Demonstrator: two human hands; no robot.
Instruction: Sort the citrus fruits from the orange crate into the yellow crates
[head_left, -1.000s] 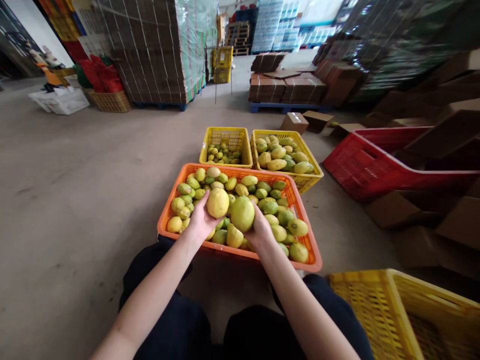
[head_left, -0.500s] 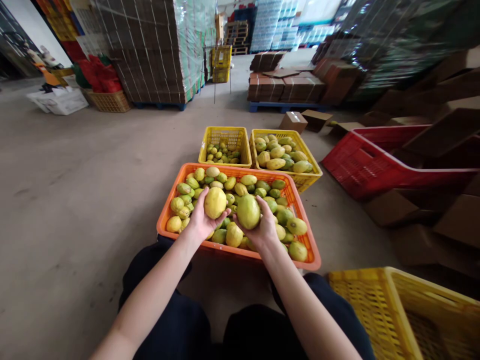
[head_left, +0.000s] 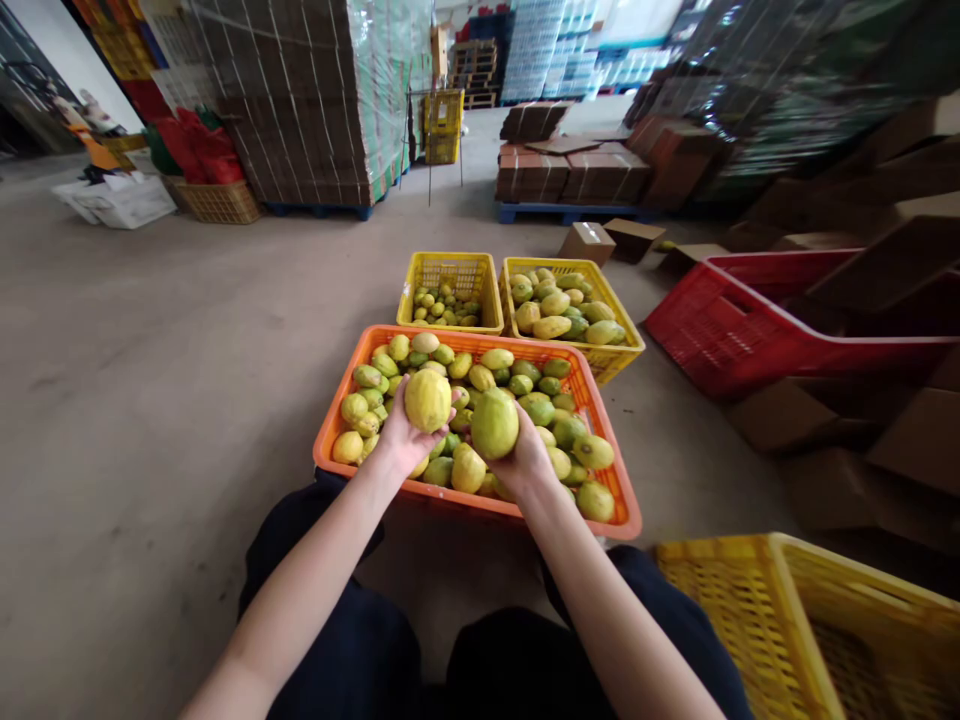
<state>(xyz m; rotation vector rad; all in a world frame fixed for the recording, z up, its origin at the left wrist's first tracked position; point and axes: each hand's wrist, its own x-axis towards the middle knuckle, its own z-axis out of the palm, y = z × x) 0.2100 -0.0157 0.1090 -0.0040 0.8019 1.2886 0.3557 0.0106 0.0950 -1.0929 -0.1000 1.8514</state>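
Observation:
My left hand (head_left: 403,438) is closed round the side and underside of a yellow papaya (head_left: 428,401). In my right hand (head_left: 529,456) rests a greener papaya (head_left: 495,423), gripped from below and from its right side. The two fruits are held side by side, a small gap apart, above a shallow orange crate (head_left: 627,500). Many yellow and green papayas lie in that crate, such as one at its right end (head_left: 593,452). Parts of the fingers are hidden behind the held fruits.
Behind the orange crate stand a yellow crate with smaller fruits (head_left: 491,290) and a fuller yellow crate (head_left: 616,357). A red bin (head_left: 697,325) with cardboard is at the right. Another yellow crate (head_left: 720,600) sits by my right knee. Wrapped pallet stacks (head_left: 300,110) stand farther back.
Both hands have shifted very slightly, and the two papayas are turned a little in them. The crates and their contents look the same.

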